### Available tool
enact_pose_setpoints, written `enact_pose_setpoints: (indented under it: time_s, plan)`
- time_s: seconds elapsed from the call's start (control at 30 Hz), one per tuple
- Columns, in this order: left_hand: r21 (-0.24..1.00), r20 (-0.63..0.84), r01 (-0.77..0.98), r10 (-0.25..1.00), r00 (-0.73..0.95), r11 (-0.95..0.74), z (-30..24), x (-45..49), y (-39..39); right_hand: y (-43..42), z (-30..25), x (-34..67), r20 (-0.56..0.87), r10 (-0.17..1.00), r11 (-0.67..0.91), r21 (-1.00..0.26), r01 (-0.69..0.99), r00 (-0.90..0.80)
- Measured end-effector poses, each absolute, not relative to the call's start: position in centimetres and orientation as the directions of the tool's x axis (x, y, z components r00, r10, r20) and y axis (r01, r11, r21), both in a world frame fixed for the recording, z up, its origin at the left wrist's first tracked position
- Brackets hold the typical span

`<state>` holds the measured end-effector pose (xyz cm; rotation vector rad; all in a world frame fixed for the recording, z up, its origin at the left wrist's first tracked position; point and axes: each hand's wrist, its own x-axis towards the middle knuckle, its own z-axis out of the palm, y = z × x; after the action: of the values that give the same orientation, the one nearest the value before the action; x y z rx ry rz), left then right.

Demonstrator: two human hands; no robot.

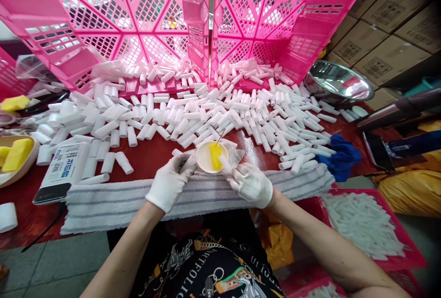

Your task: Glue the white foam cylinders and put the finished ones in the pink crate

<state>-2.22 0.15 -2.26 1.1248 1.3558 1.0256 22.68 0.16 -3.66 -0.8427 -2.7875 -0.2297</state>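
Note:
White gloves cover both my hands. Between them sits a small white bowl (203,165) with a yellow sponge (215,155) in it and thin sticks rising from its far rim. My right hand (251,184) is closed on a whitish, slightly translucent tube (226,165), whose end reaches the sponge. At the bowl's left, my left hand (168,183) has its fingers closed around a short white tube (189,163), partly hidden by the glove. Beneath both wrists lies a striped towel (117,201). Many loose white tubes (220,118) are heaped behind the bowl.
Two pink crates (138,31) lie tipped toward me at the back, spilling tubes. A metal basin (339,79) and blue cloth (339,155) are on the right. Left are a white box (67,164) and a dish (29,162) of yellow sponges. A filled pink crate (413,254) stands lower right.

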Motion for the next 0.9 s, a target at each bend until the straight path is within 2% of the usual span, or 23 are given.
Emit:
enact_pose_setpoints:
  time_s: [0.03, 0.1, 0.17, 0.23, 0.3, 0.37, 0.43, 0.57, 0.67, 0.8, 0.83, 0.9]
  plan:
    - [0.978, -0.194, 0.081, 0.981, -0.010, 0.194, -2.4, -2.2, 0.1, -0.1, -3.5, 22.6, 0.242, 0.546, 0.827, -0.006, 0.562, -0.802]
    - [0.975, -0.206, 0.085, 0.979, -0.006, 0.206, -2.6, -2.3, -0.1, -0.6, -2.8, 22.4, 0.257, 0.710, 0.702, -0.324, 0.634, -0.656]
    - [0.973, -0.215, 0.084, 0.977, 0.003, 0.214, -2.6, -2.4, -0.2, -0.6, -2.0, 22.2, 0.237, 0.898, 0.433, -0.618, 0.656, -0.370]
    - [0.974, -0.215, 0.067, 0.977, 0.007, 0.214, -2.6, -2.4, -0.3, -0.1, -1.6, 21.7, 0.114, 0.989, 0.145, -0.836, 0.529, -0.090]
    - [0.976, -0.215, 0.049, 0.977, 0.006, 0.214, -2.6, -2.3, -0.3, 1.0, -1.7, 21.1, -0.083, 0.997, -0.082, -0.953, 0.293, 0.010]
    - [0.975, -0.217, 0.042, 0.976, 0.008, 0.216, -2.7, -2.2, -0.3, 2.1, -2.3, 20.4, -0.288, 0.958, -0.288, -0.956, 0.055, 0.011]
    - [0.974, -0.223, 0.037, 0.975, 0.012, 0.223, -2.6, -2.2, -0.4, 3.1, -2.9, 19.9, -0.389, 0.921, -0.389, -0.921, 0.010, 0.011]
    - [0.972, -0.235, 0.009, 0.972, 0.006, 0.235, -2.3, -2.2, -0.6, 3.9, -3.6, 19.6, -0.381, 0.923, -0.381, -0.889, 0.253, 0.052]
    - [0.971, -0.239, 0.022, 0.971, 0.003, 0.239, -2.1, -2.2, -0.7, 3.5, -3.8, 20.0, -0.249, 0.968, -0.243, -0.889, 0.387, 0.037]
    - [0.971, -0.236, 0.049, 0.972, -0.004, 0.235, -2.4, -2.2, -0.6, 2.8, -4.6, 20.3, 0.142, 0.986, 0.167, -0.909, 0.382, -0.092]
    - [0.971, -0.236, 0.047, 0.972, -0.003, 0.236, -2.5, -2.2, -0.6, 2.8, -4.9, 20.2, 0.196, 0.973, 0.228, -0.899, 0.373, -0.122]
    - [0.971, -0.237, 0.039, 0.971, 0.001, 0.237, -2.8, -2.2, -0.5, 3.0, -5.3, 19.9, 0.198, 0.964, 0.250, -0.900, 0.356, -0.178]
